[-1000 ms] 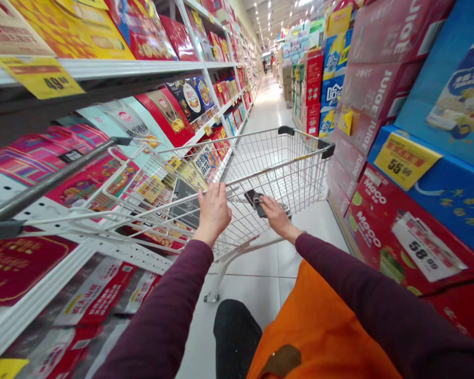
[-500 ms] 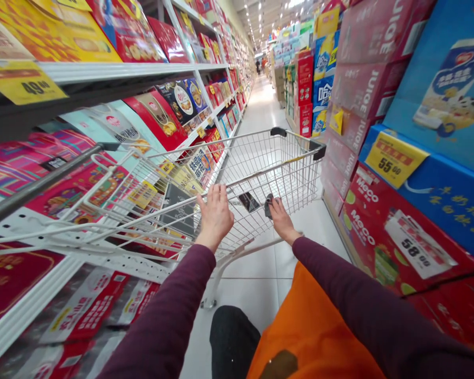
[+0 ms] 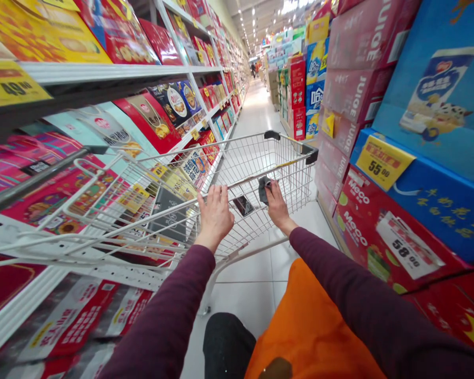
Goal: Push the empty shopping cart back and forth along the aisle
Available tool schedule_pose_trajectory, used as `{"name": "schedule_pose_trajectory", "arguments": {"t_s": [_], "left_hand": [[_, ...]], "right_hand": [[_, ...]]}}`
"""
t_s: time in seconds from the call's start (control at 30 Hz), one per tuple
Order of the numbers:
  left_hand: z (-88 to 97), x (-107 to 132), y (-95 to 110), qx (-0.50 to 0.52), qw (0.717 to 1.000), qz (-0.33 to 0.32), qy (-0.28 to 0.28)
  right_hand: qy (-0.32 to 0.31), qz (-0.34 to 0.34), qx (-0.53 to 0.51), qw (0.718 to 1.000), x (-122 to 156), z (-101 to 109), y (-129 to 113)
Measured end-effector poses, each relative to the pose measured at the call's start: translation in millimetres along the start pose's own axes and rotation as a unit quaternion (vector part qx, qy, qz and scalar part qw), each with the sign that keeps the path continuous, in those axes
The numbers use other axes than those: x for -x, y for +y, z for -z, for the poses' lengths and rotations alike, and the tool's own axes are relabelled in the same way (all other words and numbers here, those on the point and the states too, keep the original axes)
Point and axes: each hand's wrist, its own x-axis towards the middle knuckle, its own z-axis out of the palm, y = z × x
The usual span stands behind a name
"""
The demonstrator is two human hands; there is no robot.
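A shopping cart (image 3: 268, 158) is held in a store aisle (image 3: 260, 105); the left hand (image 3: 215, 218) lies open against it, the right hand (image 3: 277, 205) clenched on a dark item (image 3: 264, 189).

The dark item (image 3: 264, 190) at the cart rail (image 3: 237, 182) is unclear

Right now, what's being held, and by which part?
The right hand holds a dark grey cloth-like item by its right edge, against the shopping cart's top rail; the left hand rests open on that rail, holding nothing.
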Motion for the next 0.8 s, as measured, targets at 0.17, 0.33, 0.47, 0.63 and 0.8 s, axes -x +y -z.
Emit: {"name": "schedule_pose_trajectory", "arguments": {"t_s": [0.17, 0.33, 0.47, 0.63, 0.8], "left_hand": [[-3.0, -1, -3, -0.011, 1.0, 0.004, 0.009], [-1.6, -1, -5, -0.012, 1.0, 0.003, 0.005], [0.4, 1, -4, -0.007, 1.0, 0.006, 0.006], [2.1, 5, -4, 0.0, 1.0, 0.016, 0.012], [1.9, 5, -6, 0.007, 1.0, 0.013, 0.012]], "right_hand": [[-0.043, -0.021, -0.004, 0.999, 36, -9, 16], [-0.068, -0.028, -0.019, 0.997, 56, -5, 27], [0.039, -0.052, -0.028, 0.997, 19, 13, 34], [0.054, -0.072, -0.003, 0.996, -19, 22, 45], [0.009, -0.111, -0.02, 0.994, 27, 7, 59]]}}
